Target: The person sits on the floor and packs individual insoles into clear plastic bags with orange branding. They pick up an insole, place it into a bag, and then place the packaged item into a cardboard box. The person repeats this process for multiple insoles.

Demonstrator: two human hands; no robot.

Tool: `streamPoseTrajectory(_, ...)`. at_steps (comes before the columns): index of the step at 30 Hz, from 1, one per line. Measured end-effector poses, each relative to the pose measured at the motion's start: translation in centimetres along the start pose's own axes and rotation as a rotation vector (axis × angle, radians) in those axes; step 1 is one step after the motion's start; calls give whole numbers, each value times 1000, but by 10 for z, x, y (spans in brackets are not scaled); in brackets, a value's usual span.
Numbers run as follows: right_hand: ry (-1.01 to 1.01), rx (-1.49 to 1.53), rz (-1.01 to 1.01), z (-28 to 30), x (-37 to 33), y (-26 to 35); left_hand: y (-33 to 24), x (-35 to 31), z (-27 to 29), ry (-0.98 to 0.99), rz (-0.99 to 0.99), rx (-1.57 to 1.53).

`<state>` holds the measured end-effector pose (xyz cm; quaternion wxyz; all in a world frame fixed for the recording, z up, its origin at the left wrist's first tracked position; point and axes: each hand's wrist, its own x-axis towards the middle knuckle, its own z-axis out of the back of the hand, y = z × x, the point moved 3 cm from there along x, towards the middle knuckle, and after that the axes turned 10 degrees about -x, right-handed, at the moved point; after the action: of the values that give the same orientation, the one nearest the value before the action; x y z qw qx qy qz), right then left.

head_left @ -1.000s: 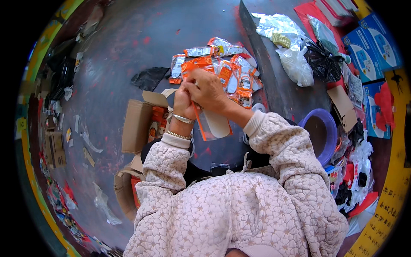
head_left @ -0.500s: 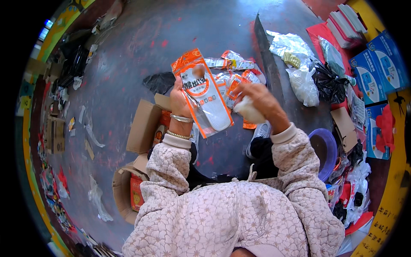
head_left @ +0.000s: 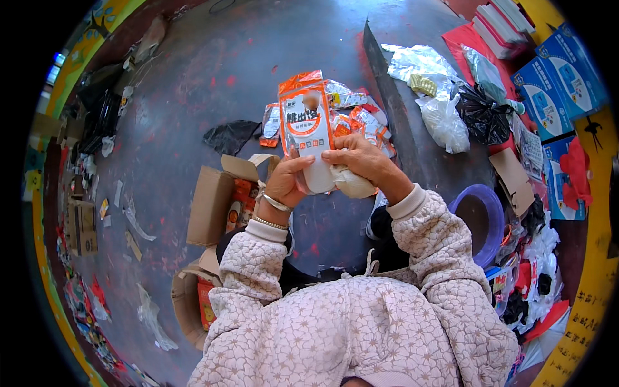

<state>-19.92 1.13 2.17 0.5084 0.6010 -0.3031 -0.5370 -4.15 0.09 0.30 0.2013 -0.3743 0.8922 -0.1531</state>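
Observation:
Upright between my hands is an orange-edged clear plastic packet (head_left: pixel 307 116) with a flat white sole-shaped thing inside. My left hand (head_left: pixel 287 182), with a bangle and a beaded bracelet at the wrist, pinches its lower left edge, thumb on the front. The thumb of my right hand (head_left: pixel 369 158) presses the lower right part. Tucked under the fingers of that hand is a cream-coloured soft wad (head_left: pixel 353 182); whether it is cloth or sponge I cannot tell. Beyond the packet, several similar orange and silver packets (head_left: pixel 371 124) lie piled on the floor.
An open cardboard box (head_left: pixel 207 205) with orange packets stands at my left, another box (head_left: pixel 187 300) nearer me. A black plastic sheet (head_left: pixel 231 137) lies by the pile. At right are a dark raised strip (head_left: pixel 393 97), plastic bags (head_left: pixel 445 122), a purple basin (head_left: pixel 493 222) and blue boxes (head_left: pixel 548 97).
The packet has turned from tilted to nearly upright. My right hand, previously apart from it with the wad, has come left and now grips its lower edge together with my left hand.

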Motion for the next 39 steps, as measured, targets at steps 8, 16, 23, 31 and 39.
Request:
streamPoseTrajectory(8, -871, -431, 743, 5, -30, 54, 8, 3, -5, 49, 60, -107)
streamPoseTrajectory(16, -1095, -699, 275, 96, 17, 0, 10, -10, -24, 224, 128, 31)
streamPoseTrajectory(23, 98, 871, 54, 28, 2, 3, 17, -20, -29, 424, 253, -678)
streamPoseTrajectory(31, 148, 755, 136, 16, 20, 13, 39, -14, -13, 388, 470, -458)
streamPoseTrajectory(39, -218, 621, -73, 35, 5, 18, -33, -1, 13, -35, -121, 84)
